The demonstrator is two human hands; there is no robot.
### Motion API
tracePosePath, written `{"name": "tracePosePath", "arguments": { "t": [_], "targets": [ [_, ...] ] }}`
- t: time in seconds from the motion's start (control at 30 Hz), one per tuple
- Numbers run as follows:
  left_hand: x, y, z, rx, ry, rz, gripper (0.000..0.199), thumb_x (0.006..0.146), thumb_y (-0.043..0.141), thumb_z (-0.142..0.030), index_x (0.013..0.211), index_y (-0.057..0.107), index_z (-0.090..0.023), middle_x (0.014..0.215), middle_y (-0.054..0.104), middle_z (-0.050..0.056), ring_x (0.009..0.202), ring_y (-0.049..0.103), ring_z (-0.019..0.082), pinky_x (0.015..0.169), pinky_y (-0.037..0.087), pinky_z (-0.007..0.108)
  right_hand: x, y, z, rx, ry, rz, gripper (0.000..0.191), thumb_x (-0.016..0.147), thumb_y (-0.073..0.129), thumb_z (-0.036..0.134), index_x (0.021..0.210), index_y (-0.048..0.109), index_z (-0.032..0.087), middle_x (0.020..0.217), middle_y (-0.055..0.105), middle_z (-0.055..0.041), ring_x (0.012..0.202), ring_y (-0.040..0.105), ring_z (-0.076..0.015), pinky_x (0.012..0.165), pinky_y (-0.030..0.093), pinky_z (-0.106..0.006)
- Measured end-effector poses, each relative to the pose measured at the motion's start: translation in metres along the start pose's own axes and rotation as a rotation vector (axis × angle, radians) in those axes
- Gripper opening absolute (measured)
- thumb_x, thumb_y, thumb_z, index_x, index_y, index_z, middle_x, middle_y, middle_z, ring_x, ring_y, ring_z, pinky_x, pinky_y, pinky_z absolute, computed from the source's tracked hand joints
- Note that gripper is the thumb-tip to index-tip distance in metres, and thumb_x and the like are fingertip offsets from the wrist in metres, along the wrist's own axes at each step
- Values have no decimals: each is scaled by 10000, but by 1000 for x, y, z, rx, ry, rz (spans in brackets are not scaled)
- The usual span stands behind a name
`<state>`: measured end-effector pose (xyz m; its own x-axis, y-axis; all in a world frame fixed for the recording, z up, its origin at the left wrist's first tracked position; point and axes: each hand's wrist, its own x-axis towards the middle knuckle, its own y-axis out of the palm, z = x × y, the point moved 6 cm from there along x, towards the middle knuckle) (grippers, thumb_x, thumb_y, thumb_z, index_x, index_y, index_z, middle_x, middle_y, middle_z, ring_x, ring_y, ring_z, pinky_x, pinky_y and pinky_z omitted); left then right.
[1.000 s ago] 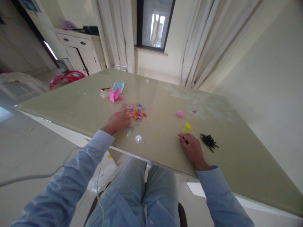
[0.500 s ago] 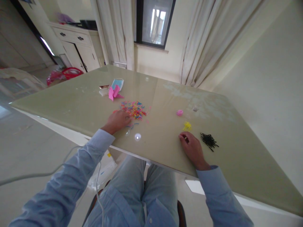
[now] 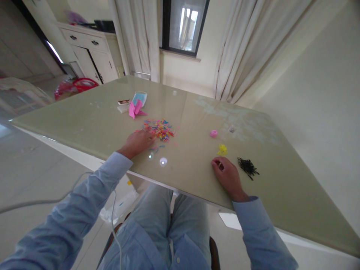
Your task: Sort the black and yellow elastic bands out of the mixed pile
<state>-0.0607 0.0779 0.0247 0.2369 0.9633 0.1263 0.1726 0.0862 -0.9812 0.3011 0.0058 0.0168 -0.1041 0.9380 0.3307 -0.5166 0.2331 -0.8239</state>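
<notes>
My left hand (image 3: 139,142) rests at the near left edge of a loose pile of small multicoloured rubber bands (image 3: 161,129). Its fingers are bent together and touch the pile; anything between the tips is hidden. A few stray bands lie just below them. On the right, my right hand (image 3: 227,173) lies curled on the table, thumb against the fingers, and what it may hold is too small to make out. Just beyond it is a small yellow heap of bands (image 3: 222,150). To its right lies a heap of thin black loops or pins (image 3: 247,167).
Farther off stand a small pink round thing (image 3: 213,134) and a small clear-grey bit (image 3: 232,129). Folded pink paper (image 3: 136,109), a blue face mask (image 3: 140,99) and a small white item (image 3: 123,108) lie at the back left. The table's front edge (image 3: 168,188) runs above my lap.
My left hand has shifted very slightly left at the edge of the multicoloured pile, its fingers still bent. My right hand stays almost where it was.
</notes>
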Motion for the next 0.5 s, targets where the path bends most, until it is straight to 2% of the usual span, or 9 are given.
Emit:
{"name": "tracePosePath", "arguments": {
  "t": [0.27, 0.5],
  "targets": [
    [4, 0, 2, 53, -47, 15, 299, 874, 449, -313, 942, 718, -202, 1025, 719, 113, 926, 669, 251, 767, 498, 320, -1, 1, -2, -2, -10, -1, 208, 881, 488, 343, 843, 629, 196, 807, 677, -59, 663, 582, -186, 659, 447, -310],
    [6, -2, 2, 70, -109, 41, 304, 906, 428, -320, 910, 697, -178, 1023, 713, 130, 944, 666, 256, 790, 493, 325, -2, 1, -2, 3, -11, -2, 202, 886, 494, 342, 854, 633, 199, 822, 682, -60, 670, 587, -188, 667, 456, -315]
  ]
}}
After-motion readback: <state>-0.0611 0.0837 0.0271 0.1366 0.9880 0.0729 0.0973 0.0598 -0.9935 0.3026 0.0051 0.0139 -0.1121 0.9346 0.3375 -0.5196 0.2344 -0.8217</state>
